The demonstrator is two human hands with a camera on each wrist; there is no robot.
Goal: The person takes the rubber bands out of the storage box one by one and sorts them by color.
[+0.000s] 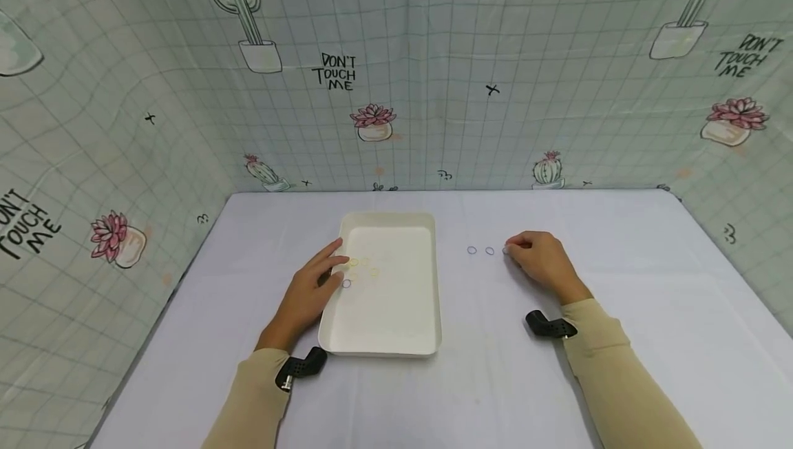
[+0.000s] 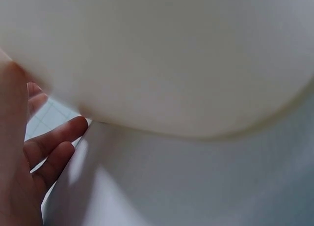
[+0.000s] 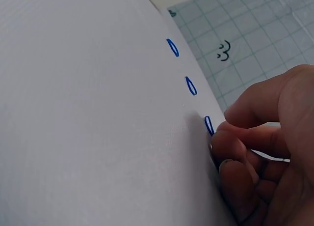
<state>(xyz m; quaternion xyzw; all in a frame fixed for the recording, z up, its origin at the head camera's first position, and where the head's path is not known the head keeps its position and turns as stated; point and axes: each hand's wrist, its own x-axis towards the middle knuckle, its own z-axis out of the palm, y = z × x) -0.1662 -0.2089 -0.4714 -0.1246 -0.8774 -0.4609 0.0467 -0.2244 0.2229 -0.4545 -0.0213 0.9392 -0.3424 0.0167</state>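
Head view: the left hand is laid against the left rim of a white tray, its fingers relaxed and nearly straight, reaching over the rim and gripping nothing. Just beyond those fingertips, inside the tray, a few pale yellow rings are seen, and a blue ring lies just below the fingertips. In the left wrist view the tray's underside fills most of the picture, with the fingers spread beside it. To the right of the tray, on the white table, two blue rings lie in a row, just left of the right hand. That hand's fingers are curled down to the table. In the right wrist view a third blue ring is touched by the fingertips, seemingly pinched, though a firm grasp cannot be told.
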